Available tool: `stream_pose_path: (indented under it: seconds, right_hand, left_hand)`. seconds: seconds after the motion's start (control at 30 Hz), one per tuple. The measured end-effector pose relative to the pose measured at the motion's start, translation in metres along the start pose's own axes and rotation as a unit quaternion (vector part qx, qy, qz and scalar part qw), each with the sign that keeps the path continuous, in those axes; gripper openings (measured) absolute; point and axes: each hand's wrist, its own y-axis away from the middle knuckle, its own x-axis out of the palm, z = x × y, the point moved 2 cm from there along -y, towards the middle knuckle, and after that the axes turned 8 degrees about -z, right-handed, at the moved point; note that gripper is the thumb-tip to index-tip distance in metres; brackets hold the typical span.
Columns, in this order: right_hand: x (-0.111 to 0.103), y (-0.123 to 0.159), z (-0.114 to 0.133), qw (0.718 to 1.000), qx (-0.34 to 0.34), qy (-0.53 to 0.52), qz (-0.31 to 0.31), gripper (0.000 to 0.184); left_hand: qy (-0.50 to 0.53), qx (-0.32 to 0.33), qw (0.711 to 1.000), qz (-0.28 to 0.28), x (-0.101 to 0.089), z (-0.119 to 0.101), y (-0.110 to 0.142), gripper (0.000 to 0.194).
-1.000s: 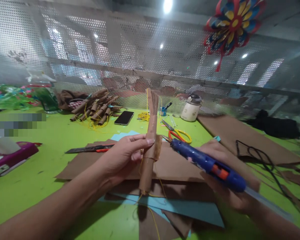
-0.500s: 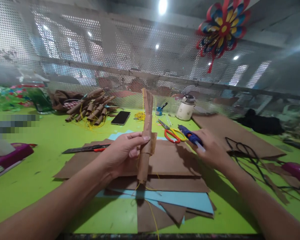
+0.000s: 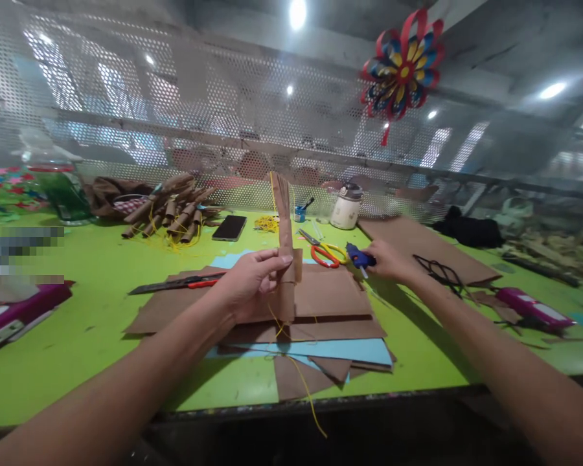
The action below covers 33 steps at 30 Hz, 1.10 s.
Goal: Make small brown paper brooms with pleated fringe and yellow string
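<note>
My left hand (image 3: 260,275) pinches a rolled brown paper tube (image 3: 285,294) that stands upright, its top end cut into a fringe. A loose paper flap sticks out on the tube's right side, and yellow string (image 3: 301,375) trails from its lower end. Off to the right, my right hand (image 3: 386,260) is closed around a blue glue gun (image 3: 359,256), low over the table. Right beside the gun lie scissors (image 3: 324,252) with red and yellow handles. Brown paper sheets (image 3: 335,291) and light blue sheets (image 3: 364,351) are stacked under the tube.
A utility knife (image 3: 175,283) lies left of my left hand. Farther back are a pile of paper rolls (image 3: 177,210), a phone (image 3: 229,228), yellow string (image 3: 266,224) and a white bottle (image 3: 346,208). Purple power strips (image 3: 534,307) sit at both sides; a black cord (image 3: 437,272) runs behind my right arm.
My right hand has carried the glue gun away from the tube, out to the right and down beside the scissors. My left hand keeps hold of the tube. The whole view has shifted.
</note>
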Motion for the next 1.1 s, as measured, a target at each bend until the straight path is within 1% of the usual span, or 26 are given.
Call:
stream_pose_path:
  seconds: [0.17, 0.27, 0.33, 0.4, 0.47, 0.53, 0.6, 0.63, 0.7, 0.8, 0.9, 1.0, 1.1]
  right_hand:
    - [-0.002, -0.014, 0.000, 0.998, -0.051, -0.022, 0.016, 0.027]
    - [-0.008, -0.013, -0.002, 0.997, -0.059, -0.038, 0.020, 0.029]
    - [-0.017, -0.007, 0.005, 0.997, -0.054, -0.047, 0.001, 0.030]
    - [-0.032, 0.000, 0.024, 0.996, -0.048, -0.063, -0.034, 0.028]
    - [-0.049, 0.008, 0.056, 0.990, -0.059, -0.104, -0.074, 0.025]
    - [-0.064, 0.016, 0.095, 0.954, -0.079, -0.260, -0.129, 0.021]
    - [-0.071, 0.023, 0.130, 0.923, -0.095, -0.350, -0.127, 0.020]
    - [-0.072, 0.025, 0.143, 0.915, -0.089, -0.373, -0.127, 0.022]
    - [-0.069, 0.030, 0.163, 0.906, -0.087, -0.401, -0.101, 0.024]
    - [-0.066, 0.035, 0.177, 0.900, -0.069, -0.422, -0.081, 0.023]
    - [-0.070, 0.041, 0.185, 0.900, -0.027, -0.427, -0.080, 0.023]
    - [-0.077, 0.044, 0.192, 0.899, 0.015, -0.429, -0.085, 0.016]
    - [-0.080, 0.045, 0.196, 0.884, 0.027, -0.457, -0.093, 0.009]
  left_hand:
    - [-0.003, 0.029, 0.999, 0.017, -0.002, 0.002, -0.002, 0.022]
    - [-0.005, 0.040, 0.999, 0.023, -0.004, 0.002, -0.003, 0.020]
    - [-0.005, 0.041, 0.999, 0.023, -0.004, 0.001, -0.003, 0.021]
    - [-0.001, 0.041, 0.999, 0.018, -0.003, 0.001, -0.001, 0.022]
    - [0.012, 0.042, 0.999, 0.013, -0.001, 0.001, 0.000, 0.021]
    - [0.026, 0.046, 0.998, 0.016, 0.001, 0.001, 0.000, 0.020]
    - [0.029, 0.055, 0.998, 0.022, 0.002, 0.002, 0.000, 0.019]
    - [0.025, 0.060, 0.998, 0.021, 0.002, 0.002, 0.000, 0.018]
    - [0.020, 0.064, 0.998, 0.013, 0.001, 0.002, 0.000, 0.016]
    - [0.032, 0.047, 0.998, 0.007, 0.002, 0.003, 0.002, 0.015]
    - [0.054, 0.040, 0.998, 0.011, 0.006, 0.003, 0.006, 0.017]
    - [0.062, 0.044, 0.997, 0.011, 0.012, 0.004, 0.010, 0.017]
    - [0.061, 0.047, 0.997, -0.001, 0.014, 0.005, 0.011, 0.016]
